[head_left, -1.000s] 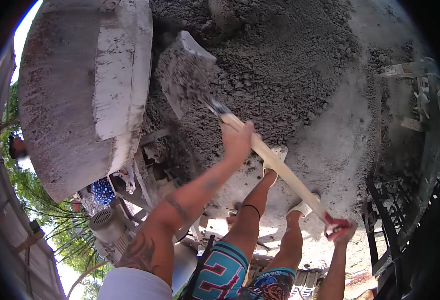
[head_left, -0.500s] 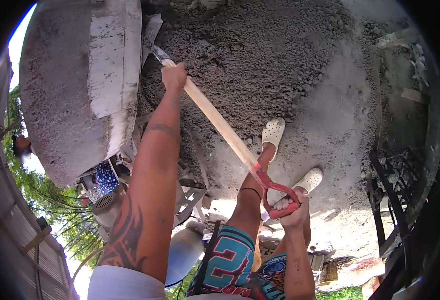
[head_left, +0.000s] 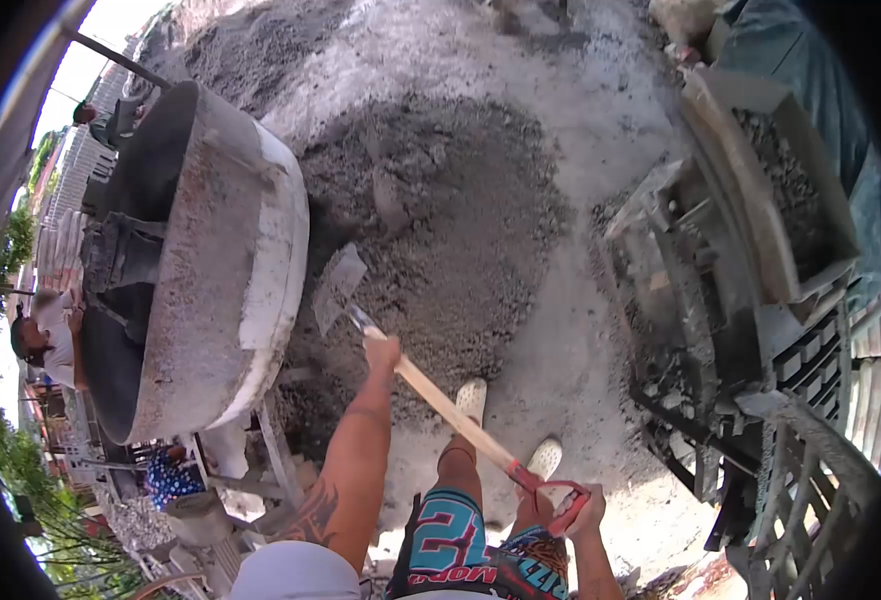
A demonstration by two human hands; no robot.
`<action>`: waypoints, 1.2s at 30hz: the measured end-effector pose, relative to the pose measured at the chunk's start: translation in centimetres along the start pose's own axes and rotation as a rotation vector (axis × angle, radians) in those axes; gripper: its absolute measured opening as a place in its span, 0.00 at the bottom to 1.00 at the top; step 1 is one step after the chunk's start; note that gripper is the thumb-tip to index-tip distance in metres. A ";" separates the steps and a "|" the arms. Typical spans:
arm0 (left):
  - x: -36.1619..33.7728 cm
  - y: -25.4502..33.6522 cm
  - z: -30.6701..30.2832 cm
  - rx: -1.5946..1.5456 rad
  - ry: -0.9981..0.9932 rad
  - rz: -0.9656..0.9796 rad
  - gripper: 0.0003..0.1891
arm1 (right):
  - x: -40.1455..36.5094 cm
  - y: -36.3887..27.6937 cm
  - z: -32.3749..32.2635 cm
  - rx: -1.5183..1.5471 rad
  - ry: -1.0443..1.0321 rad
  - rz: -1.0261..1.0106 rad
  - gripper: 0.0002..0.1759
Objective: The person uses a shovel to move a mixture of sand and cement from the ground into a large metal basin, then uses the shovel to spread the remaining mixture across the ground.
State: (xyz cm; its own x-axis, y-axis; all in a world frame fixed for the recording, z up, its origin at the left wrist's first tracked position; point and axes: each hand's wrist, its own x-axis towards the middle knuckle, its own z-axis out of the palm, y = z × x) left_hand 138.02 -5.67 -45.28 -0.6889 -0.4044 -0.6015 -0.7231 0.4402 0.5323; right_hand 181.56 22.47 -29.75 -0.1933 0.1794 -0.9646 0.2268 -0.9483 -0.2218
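A shovel with a pale wooden shaft [head_left: 448, 412] slants across the view in front of me. My left hand [head_left: 382, 353] is closed round the shaft just behind the metal socket. At the other end, my right hand [head_left: 586, 510] grips the red D-shaped handle [head_left: 560, 520]. The grey shovel blade [head_left: 340, 288] shows beside the mixer drum, over the near left part of a dark gravelly heap [head_left: 460, 240]. No load stands out on the blade. My feet in pale clogs [head_left: 471, 400] stand at the near edge of the heap.
A large round mixer drum [head_left: 210, 270] rises on the left, its open mouth facing away. Beyond it is a person in a white shirt [head_left: 55, 345]. On the right stand a trough of rubble [head_left: 795, 190] and a metal lattice frame [head_left: 810, 500].
The view has lifted, bringing more of the drum and yard into sight. The shovel blade now shows against the heap, farther from the drum's edge. Both hands keep hold of the shovel.
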 end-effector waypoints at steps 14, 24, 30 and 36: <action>-11.5 -0.1 -5.1 -0.322 -0.248 -0.026 0.33 | -19.5 -11.4 -0.1 -1.554 0.271 -1.539 0.14; -13.5 15.8 -5.1 -1.071 -0.432 -0.417 0.16 | -34.6 -21.6 18.7 -0.857 0.119 -1.232 0.19; -12.4 28.1 0.9 -1.146 -0.335 -0.327 0.10 | -28.8 -32.9 21.1 -0.638 -0.190 -1.197 0.25; -14.9 49.1 4.9 -1.000 -0.500 -0.113 0.15 | -28.0 -45.8 31.3 -0.764 -0.362 -1.291 0.23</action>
State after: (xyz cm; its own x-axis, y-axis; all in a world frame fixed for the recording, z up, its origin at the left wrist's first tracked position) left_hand 113.06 25.89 -13.12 -0.6824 0.0649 -0.7281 -0.6496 -0.5107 0.5632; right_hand 146.75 52.72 11.88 -0.8236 0.5671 -0.0056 0.1255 0.1727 -0.9769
